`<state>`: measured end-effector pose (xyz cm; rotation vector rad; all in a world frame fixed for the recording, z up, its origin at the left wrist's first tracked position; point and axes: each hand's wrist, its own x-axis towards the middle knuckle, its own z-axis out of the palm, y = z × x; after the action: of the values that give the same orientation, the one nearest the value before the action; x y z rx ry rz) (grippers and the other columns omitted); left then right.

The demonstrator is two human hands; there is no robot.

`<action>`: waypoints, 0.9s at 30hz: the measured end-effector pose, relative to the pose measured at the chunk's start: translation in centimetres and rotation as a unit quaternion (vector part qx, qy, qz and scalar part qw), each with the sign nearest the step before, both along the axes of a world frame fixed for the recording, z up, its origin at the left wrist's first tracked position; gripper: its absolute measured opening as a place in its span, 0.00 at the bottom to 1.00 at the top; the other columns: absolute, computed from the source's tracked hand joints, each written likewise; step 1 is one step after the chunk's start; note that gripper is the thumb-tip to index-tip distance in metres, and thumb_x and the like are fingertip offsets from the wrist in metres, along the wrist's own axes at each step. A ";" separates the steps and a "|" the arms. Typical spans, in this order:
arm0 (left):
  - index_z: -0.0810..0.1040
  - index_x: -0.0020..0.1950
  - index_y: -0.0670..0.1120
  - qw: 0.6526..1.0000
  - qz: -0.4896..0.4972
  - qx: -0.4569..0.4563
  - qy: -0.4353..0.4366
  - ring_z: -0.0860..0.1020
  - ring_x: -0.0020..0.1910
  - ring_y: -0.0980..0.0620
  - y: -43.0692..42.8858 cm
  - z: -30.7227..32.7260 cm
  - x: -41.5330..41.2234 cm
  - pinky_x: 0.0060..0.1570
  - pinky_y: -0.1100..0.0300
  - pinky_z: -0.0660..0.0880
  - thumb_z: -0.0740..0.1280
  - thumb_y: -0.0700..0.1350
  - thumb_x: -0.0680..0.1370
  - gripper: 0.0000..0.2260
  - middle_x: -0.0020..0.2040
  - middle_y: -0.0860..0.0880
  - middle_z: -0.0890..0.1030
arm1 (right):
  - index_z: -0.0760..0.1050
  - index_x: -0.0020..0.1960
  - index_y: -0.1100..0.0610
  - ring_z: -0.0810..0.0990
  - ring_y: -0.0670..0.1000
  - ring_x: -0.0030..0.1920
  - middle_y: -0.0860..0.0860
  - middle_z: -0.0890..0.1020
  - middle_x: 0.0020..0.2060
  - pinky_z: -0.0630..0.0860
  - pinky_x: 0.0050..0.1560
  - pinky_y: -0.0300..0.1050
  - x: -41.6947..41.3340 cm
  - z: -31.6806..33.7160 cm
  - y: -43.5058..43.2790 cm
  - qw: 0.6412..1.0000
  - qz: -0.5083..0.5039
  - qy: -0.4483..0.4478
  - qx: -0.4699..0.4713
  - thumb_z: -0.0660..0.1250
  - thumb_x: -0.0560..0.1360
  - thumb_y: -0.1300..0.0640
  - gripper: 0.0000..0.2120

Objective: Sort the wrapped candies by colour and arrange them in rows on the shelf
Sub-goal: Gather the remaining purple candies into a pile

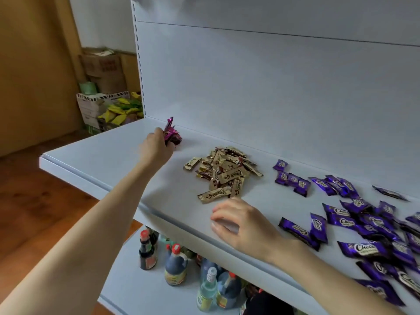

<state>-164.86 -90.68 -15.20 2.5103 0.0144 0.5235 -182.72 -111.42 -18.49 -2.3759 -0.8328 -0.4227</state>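
Judging from how things lie, the sorting by colour is largely done but no row has been started: the candies sit in 3 colour groups on the shelf (pixel 102 160), none of them lined up. The gold candies (pixel 223 171) form 1 loose heap at the middle, and the purple candies (pixel 363 226) are strewn over the right part. The left hand (pixel 156 145) grips a small bunch of magenta candies (pixel 172 134) at the far left, close to the back panel. The right hand (pixel 241 221) rests near the front edge, between the gold heap and the purple spread, its fingers loosely bent and holding nothing. The purple group runs off the right edge of the view, so its extent is unknown. The left fingers are mostly hidden behind the hand, and the blurred magenta bunch cannot be counted.
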 end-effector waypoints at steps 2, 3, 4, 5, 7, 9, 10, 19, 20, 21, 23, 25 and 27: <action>0.68 0.57 0.34 1.000 0.018 0.006 -0.002 0.73 0.52 0.33 1.4 -0.1 0.6 0.45 0.48 0.68 0.62 0.41 0.77 0.13 0.54 0.32 0.74 | 0.80 0.46 0.60 0.74 0.43 0.48 0.52 0.81 0.44 0.72 0.49 0.35 0.0 0.0 0.0 1.000 0.002 -0.002 0.005 0.62 0.73 0.51 0.14; 0.68 0.56 0.34 1.000 0.028 0.006 -0.004 0.72 0.53 0.33 2.2 -0.2 0.9 0.46 0.47 0.68 0.62 0.41 0.77 0.13 0.54 0.32 0.74 | 0.80 0.46 0.60 0.74 0.43 0.48 0.51 0.81 0.44 0.73 0.49 0.35 0.0 0.0 0.0 1.000 0.003 -0.003 0.007 0.62 0.73 0.51 0.14; 0.68 0.56 0.34 0.999 0.041 0.007 -0.005 0.72 0.53 0.32 3.0 -0.3 1.3 0.46 0.46 0.69 0.62 0.41 0.77 0.13 0.54 0.31 0.73 | 0.80 0.46 0.59 0.74 0.43 0.48 0.51 0.80 0.44 0.73 0.49 0.35 0.0 0.0 0.0 1.000 0.004 -0.004 0.008 0.62 0.73 0.51 0.14; 0.68 0.57 0.34 0.998 0.054 0.010 -0.002 0.72 0.53 0.32 3.8 -0.4 1.6 0.47 0.45 0.69 0.61 0.40 0.77 0.12 0.55 0.31 0.73 | 0.80 0.46 0.59 0.74 0.43 0.48 0.51 0.80 0.44 0.73 0.49 0.35 0.0 0.0 0.0 1.000 0.004 -0.006 0.007 0.62 0.73 0.51 0.13; 0.68 0.57 0.33 0.997 0.076 0.015 0.010 0.72 0.54 0.31 5.3 -0.6 2.5 0.49 0.44 0.69 0.61 0.38 0.77 0.12 0.55 0.30 0.72 | 0.80 0.46 0.59 0.74 0.43 0.48 0.50 0.80 0.44 0.73 0.48 0.36 0.0 -0.1 0.1 1.000 0.005 -0.013 0.007 0.62 0.73 0.51 0.13; 0.68 0.57 0.33 0.996 0.086 0.016 0.024 0.71 0.55 0.31 6.4 -1.0 3.6 0.50 0.44 0.69 0.60 0.37 0.77 0.11 0.55 0.30 0.72 | 0.79 0.45 0.59 0.74 0.44 0.47 0.50 0.80 0.43 0.74 0.47 0.38 0.0 -0.2 0.1 1.000 0.004 -0.019 0.010 0.63 0.73 0.52 0.12; 0.68 0.57 0.33 0.995 0.089 0.015 0.029 0.71 0.56 0.31 6.8 -1.2 4.2 0.50 0.45 0.69 0.60 0.37 0.77 0.11 0.56 0.30 0.72 | 0.79 0.45 0.59 0.74 0.44 0.47 0.50 0.80 0.43 0.74 0.47 0.39 0.1 -0.2 0.0 1.000 0.004 -0.022 0.010 0.63 0.73 0.52 0.11; 0.70 0.56 0.31 0.994 0.087 0.045 0.038 0.70 0.57 0.30 7.8 -1.8 8.3 0.53 0.42 0.68 0.63 0.39 0.77 0.12 0.56 0.28 0.72 | 0.80 0.47 0.59 0.75 0.48 0.48 0.52 0.79 0.44 0.76 0.46 0.46 0.0 0.3 0.4 1.000 -0.004 -0.003 0.003 0.64 0.73 0.54 0.11; 0.70 0.55 0.31 0.994 0.086 0.049 0.037 0.70 0.56 0.30 7.7 -1.7 8.5 0.53 0.42 0.69 0.63 0.38 0.77 0.12 0.55 0.27 0.72 | 0.80 0.47 0.60 0.75 0.48 0.48 0.52 0.79 0.44 0.75 0.46 0.46 -0.1 0.3 0.4 1.000 -0.008 0.000 0.005 0.64 0.73 0.53 0.11; 0.71 0.55 0.31 0.994 0.084 0.052 0.037 0.71 0.55 0.29 7.6 -1.7 8.7 0.52 0.42 0.69 0.63 0.38 0.76 0.12 0.55 0.27 0.73 | 0.81 0.47 0.60 0.76 0.49 0.48 0.52 0.80 0.44 0.75 0.47 0.46 -0.2 0.4 0.4 1.000 -0.011 0.003 0.007 0.64 0.73 0.53 0.12; 0.72 0.54 0.31 0.995 0.079 0.054 0.038 0.72 0.54 0.30 7.4 -1.7 8.9 0.50 0.42 0.70 0.64 0.37 0.76 0.11 0.54 0.28 0.73 | 0.81 0.47 0.60 0.76 0.49 0.48 0.53 0.80 0.44 0.75 0.47 0.45 -0.2 0.5 0.4 1.000 -0.017 0.004 0.009 0.64 0.73 0.53 0.12; 0.72 0.53 0.32 0.995 0.074 0.053 0.040 0.72 0.54 0.30 7.4 -1.8 9.1 0.49 0.42 0.70 0.64 0.38 0.76 0.10 0.54 0.28 0.74 | 0.81 0.46 0.60 0.76 0.49 0.48 0.53 0.80 0.44 0.75 0.47 0.45 -0.2 0.4 0.5 1.000 -0.020 -0.001 0.010 0.64 0.73 0.53 0.12; 0.73 0.53 0.32 0.995 0.073 0.049 0.039 0.73 0.53 0.31 7.4 -1.9 9.3 0.49 0.43 0.71 0.64 0.38 0.76 0.10 0.53 0.29 0.74 | 0.81 0.46 0.60 0.76 0.48 0.48 0.52 0.80 0.44 0.74 0.48 0.42 -0.3 0.2 0.4 1.000 -0.020 -0.005 0.007 0.64 0.73 0.53 0.12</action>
<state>-155.59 -83.31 -17.07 2.6384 0.2080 0.4940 -182.98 -111.03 -18.28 -2.3833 -0.7854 -0.4541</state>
